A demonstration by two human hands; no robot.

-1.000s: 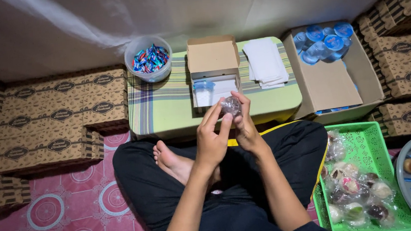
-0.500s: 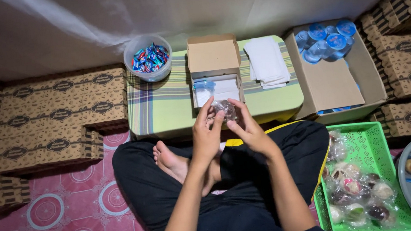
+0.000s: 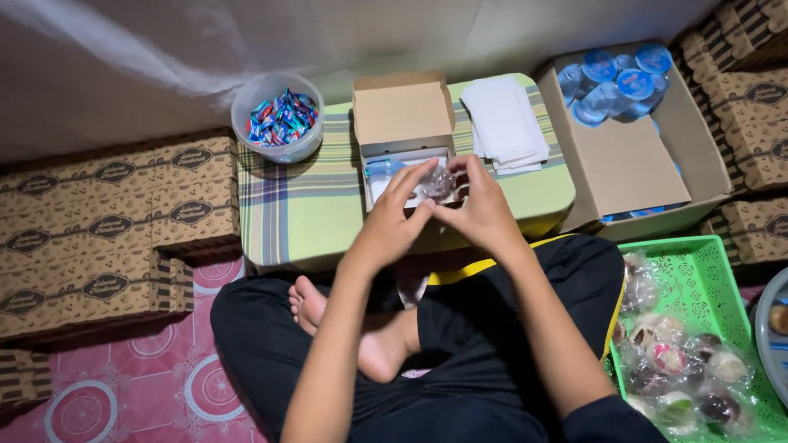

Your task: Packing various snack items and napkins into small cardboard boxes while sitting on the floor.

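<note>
A person sits cross-legged on a red patterned floor mat (image 3: 136, 439) facing a low tabletop (image 3: 306, 211) covered with a green plaid cloth, set against a plain grey wall. Both the left hand (image 3: 392, 224) and the right hand (image 3: 482, 211) are closed with their fingertips on a small clear-wrapped snack (image 3: 437, 184), held just over the open cardboard box (image 3: 402, 120) on the tabletop. Beside the box lie a stack of white napkins (image 3: 504, 124) and a plastic tub of wrapped candies (image 3: 279, 119). Printed brown boxes (image 3: 78, 242) are stacked on both sides. A carton of sealed water cups (image 3: 620, 84) stands to the right, with a green basket (image 3: 700, 298) of wrapped cakes nearer the knee.
</note>
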